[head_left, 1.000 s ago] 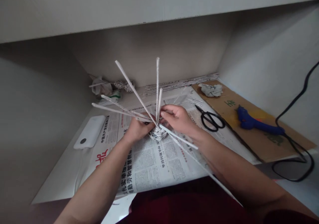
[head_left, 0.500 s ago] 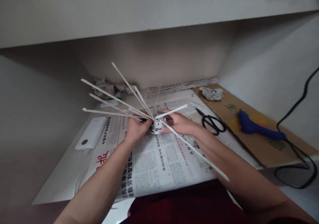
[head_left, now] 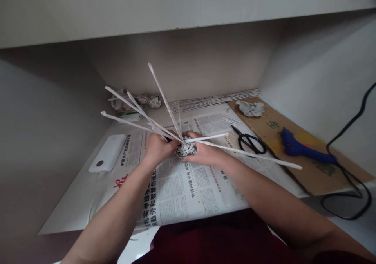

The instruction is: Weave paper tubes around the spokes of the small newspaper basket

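Observation:
Between my hands is a small round woven piece (head_left: 187,148) made of rolled newspaper, speckled black and white. Long white paper sticks (head_left: 164,95) fan out from its top to the left, away from me and to the right. My left hand (head_left: 160,148) grips its left side, thumb at the base of the sticks. My right hand (head_left: 205,150) is curled round the right side, with one long paper stick (head_left: 249,152) reaching over the wrist. The fingertips behind the weave are partly hidden. Both hands hold it above the newspaper (head_left: 182,201).
Black-handled scissors (head_left: 251,142) lie right of my hands. A blue glue gun (head_left: 302,146) with a black cord rests on cardboard (head_left: 308,178), near crumpled paper (head_left: 251,108). A white power bank (head_left: 108,153) lies left. Rolled paper sticks (head_left: 217,99) and woven balls (head_left: 154,100) are at the back.
The woven piece has turned in my hands. The long stick on the right has swung up from beside my forearm towards the scissors, and the left-hand sticks have shifted right.

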Motion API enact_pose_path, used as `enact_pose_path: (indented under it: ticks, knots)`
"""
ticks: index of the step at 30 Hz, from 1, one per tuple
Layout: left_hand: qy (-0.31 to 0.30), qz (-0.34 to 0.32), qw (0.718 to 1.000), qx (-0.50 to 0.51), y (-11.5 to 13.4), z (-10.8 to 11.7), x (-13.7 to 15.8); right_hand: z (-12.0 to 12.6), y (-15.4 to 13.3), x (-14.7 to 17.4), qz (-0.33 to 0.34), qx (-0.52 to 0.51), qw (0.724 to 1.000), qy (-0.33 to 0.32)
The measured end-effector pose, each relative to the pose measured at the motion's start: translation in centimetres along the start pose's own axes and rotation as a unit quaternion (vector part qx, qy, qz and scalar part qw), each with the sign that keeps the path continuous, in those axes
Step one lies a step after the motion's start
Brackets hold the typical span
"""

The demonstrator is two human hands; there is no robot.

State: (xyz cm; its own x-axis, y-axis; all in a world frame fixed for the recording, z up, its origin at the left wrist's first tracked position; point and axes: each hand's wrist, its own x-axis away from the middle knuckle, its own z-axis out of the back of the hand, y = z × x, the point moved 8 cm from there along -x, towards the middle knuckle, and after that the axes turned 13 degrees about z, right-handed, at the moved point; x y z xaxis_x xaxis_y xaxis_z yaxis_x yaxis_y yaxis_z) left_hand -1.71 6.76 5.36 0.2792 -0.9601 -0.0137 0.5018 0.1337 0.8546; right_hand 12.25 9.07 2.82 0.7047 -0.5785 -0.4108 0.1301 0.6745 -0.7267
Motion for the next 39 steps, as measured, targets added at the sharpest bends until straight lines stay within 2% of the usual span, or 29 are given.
enact_pose_path:
  ticks: [3,6,9,11,13,16,22,29,35,39]
  knots:
    - [-0.016,0.030,0.999,0.001,-0.3,0.0,-0.1,0.0,-0.3,0.1,0.003,0.013,1.000,-0.007]
    - [-0.008,0.024,0.999,-0.027,-0.3,0.0,-0.2,0.3,-1.0,0.1,0.010,0.029,1.000,-0.004]
    - [0.038,0.000,0.997,-0.059,-0.2,0.4,-0.3,0.6,-1.4,-0.1,0.028,0.001,1.000,0.000]
    - [0.062,-0.021,0.996,-0.063,-0.1,0.5,-0.3,1.2,-0.9,-0.2,0.019,-0.021,0.999,0.032]
    - [0.061,-0.042,0.995,-0.059,0.0,0.3,-0.3,1.9,0.0,-0.2,-0.001,-0.032,0.997,0.073]
    - [0.053,-0.061,0.996,-0.049,-0.2,-0.1,-0.3,2.2,0.9,-0.3,-0.012,-0.051,0.993,0.102]
    - [0.068,-0.131,0.989,-0.019,0.6,-0.3,0.2,2.8,0.6,-0.5,-0.021,-0.071,0.991,0.111]
    - [0.043,-0.147,0.988,-0.010,0.7,-1.0,0.3,2.9,3.6,0.3,-0.142,-0.150,0.962,0.181]
    - [0.049,-0.126,0.991,-0.008,0.5,-1.0,0.2,3.1,2.9,0.2,-0.117,-0.094,0.972,0.179]
    - [0.066,-0.132,0.989,-0.027,0.6,-1.0,0.2,3.6,3.6,0.7,-0.152,-0.076,0.963,0.207]
